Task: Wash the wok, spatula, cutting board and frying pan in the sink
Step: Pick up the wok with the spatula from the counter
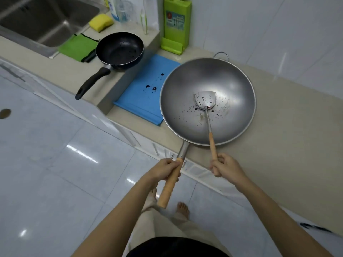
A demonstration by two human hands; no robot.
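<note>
A large steel wok (222,78) speckled with dark spots sits on the lower counter, its wooden handle jutting over the edge. My left hand (163,170) grips that handle near its top. A steel spatula (205,100) lies inside the wok, and my right hand (225,166) grips the end of its wooden handle. Partly under the wok lies a blue cutting board (143,95) with dark stains. A black frying pan (119,50) stands on the raised counter to the left. The steel sink (42,21) is at the top left.
A green cloth (77,47) and a yellow sponge (101,22) lie between pan and sink. A green knife holder (176,25) and bottles (118,10) stand against the tiled wall. A step separates the two counter levels. My bare feet stand on the tiled floor below.
</note>
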